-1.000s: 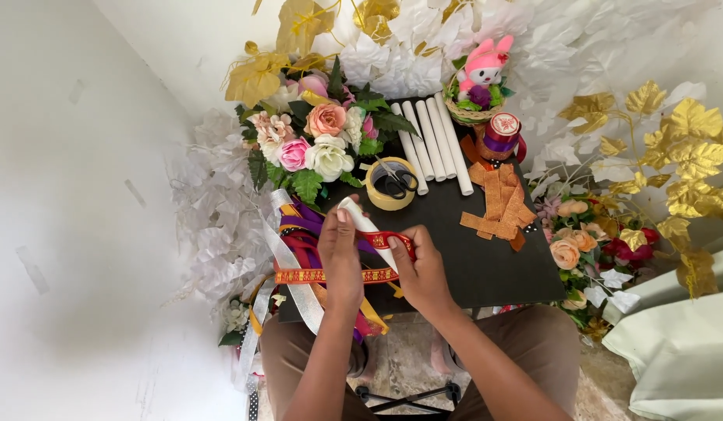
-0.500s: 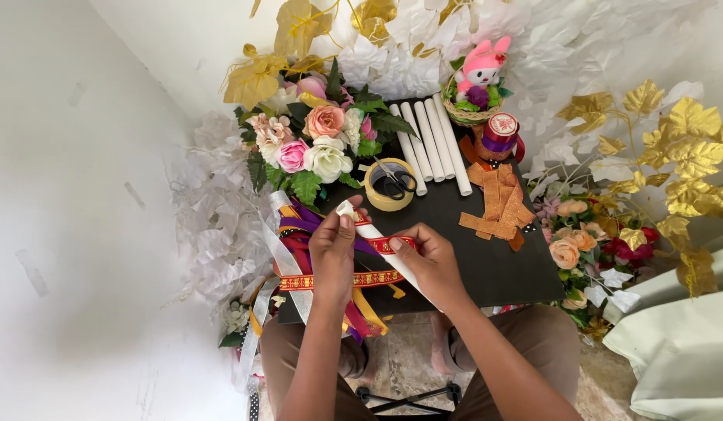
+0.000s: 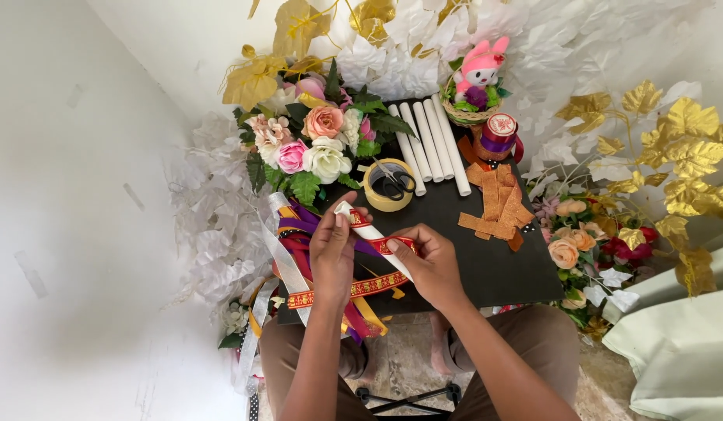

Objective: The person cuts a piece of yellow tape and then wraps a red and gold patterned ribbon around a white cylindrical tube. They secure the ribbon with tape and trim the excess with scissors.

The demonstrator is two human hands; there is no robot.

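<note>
over the black board (image 3: 486, 257), left hand (image 3: 333, 253) pinches the white paper tube's (image 3: 371, 232) top end, now tilted steeper than a second ago; right hand (image 3: 432, 263) grips red patterned ribbon (image 3: 383, 246) against it, so wrapping looks underway.

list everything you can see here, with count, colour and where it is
white tube: 1, white, held slanted in both hands
red ribbon: 1, red with gold pattern, around the held tube
ribbon bundle: several; purple, white, red, yellow; hanging off the table's left edge
table: 1, black, centre
white tubes in a row: 4, white, table's far side
tape roll: 1, tan, beside the row
scissors: 1, dark, lying on the tape roll
brown strips: a pile, orange-brown, right part of table
plush toy: 1, pink, in a small basket at the back
flower bouquet: 1, pink and white, back left
left hand: grips the tube
right hand: holds tube and ribbon
</note>
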